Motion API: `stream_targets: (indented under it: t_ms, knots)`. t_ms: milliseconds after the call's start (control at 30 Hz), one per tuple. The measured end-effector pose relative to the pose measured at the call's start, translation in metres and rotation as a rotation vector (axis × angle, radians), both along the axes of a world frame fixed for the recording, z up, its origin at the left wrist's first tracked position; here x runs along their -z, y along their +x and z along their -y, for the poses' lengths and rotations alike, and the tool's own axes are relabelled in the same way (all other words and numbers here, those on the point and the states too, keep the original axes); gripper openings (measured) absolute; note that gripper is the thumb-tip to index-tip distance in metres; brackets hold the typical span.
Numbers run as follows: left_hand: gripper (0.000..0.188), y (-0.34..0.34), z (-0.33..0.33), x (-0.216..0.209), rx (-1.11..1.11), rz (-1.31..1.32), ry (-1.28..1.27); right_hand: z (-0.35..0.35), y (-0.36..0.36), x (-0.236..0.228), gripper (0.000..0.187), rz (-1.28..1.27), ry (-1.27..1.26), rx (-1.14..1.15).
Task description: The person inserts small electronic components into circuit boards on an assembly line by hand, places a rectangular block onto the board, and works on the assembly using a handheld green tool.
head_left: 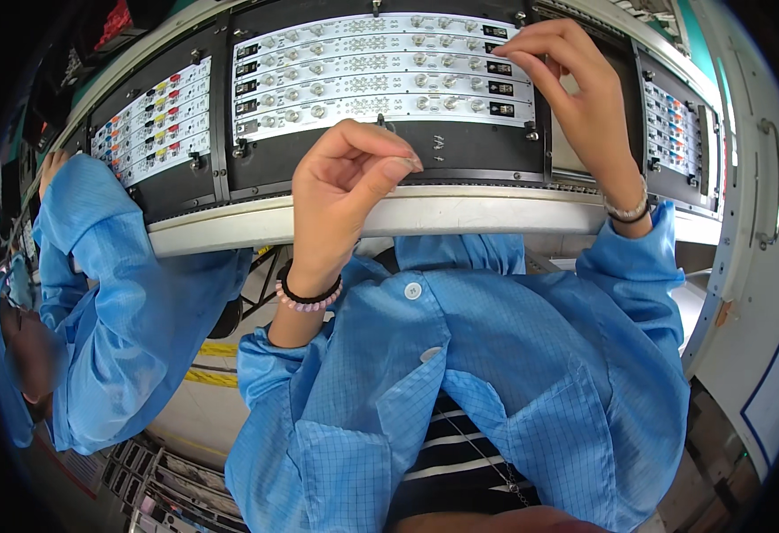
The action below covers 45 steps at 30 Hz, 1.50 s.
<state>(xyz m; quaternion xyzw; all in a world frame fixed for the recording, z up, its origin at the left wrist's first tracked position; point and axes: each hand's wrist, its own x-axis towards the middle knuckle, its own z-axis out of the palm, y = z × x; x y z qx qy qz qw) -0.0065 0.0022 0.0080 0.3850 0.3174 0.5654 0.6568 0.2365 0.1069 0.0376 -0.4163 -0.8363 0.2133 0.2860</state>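
Several long white circuit boards [367, 82] lie side by side in a black carrier [336, 133], with clear round parts and small black connectors at their ends. My right hand [576, 84] is over the right end of the boards, thumb and forefinger pinched beside a black connector [499, 67]. What it pinches, if anything, is too small to tell. In front of the boards hangs my left hand [345, 178], thumb and forefinger pressed together around something small and shiny that I cannot make out. Just right of it, a few tiny metal pieces [439, 147] lie on the black carrier.
A pale rail [460, 211] runs along the near edge. At left, another carrier holds boards with coloured parts [154, 124]; a co-worker in a blue smock [114, 293] has a hand beside it. More boards [671, 129] sit at right, near a grey cabinet door with a handle [767, 182].
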Motion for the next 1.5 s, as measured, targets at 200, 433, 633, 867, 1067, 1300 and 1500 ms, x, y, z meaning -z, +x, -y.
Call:
stream_targets:
  t_ms: [200,433,633,867,1067,1300,1500]
  knots:
    - [0.013,0.017,0.002,-0.002,0.052,-0.006,-0.084,0.046,-0.030,-0.021,0.015,-0.242,-0.123,-0.237]
    - [0.014,0.023,0.005,0.000,0.134,0.010,-0.139,0.045,-0.027,-0.018,0.015,-0.187,-0.114,-0.387]
    - [0.013,0.021,0.003,-0.002,0.188,0.022,-0.164,0.044,-0.025,-0.012,0.014,-0.241,-0.171,-0.351]
    - [0.014,0.020,0.002,-0.008,0.204,-0.039,-0.153,0.043,-0.021,-0.011,0.015,-0.216,-0.138,-0.391]
    - [0.012,0.018,-0.005,-0.012,0.200,-0.040,-0.111,0.042,-0.023,0.001,0.014,-0.428,-0.411,-0.340]
    - [0.007,0.024,-0.004,-0.016,0.158,-0.065,-0.097,0.042,-0.024,0.010,0.014,-0.475,-0.442,-0.360]
    - [0.008,0.024,-0.004,-0.012,0.160,-0.043,-0.105,0.039,-0.019,0.013,0.014,-0.448,-0.403,-0.382]
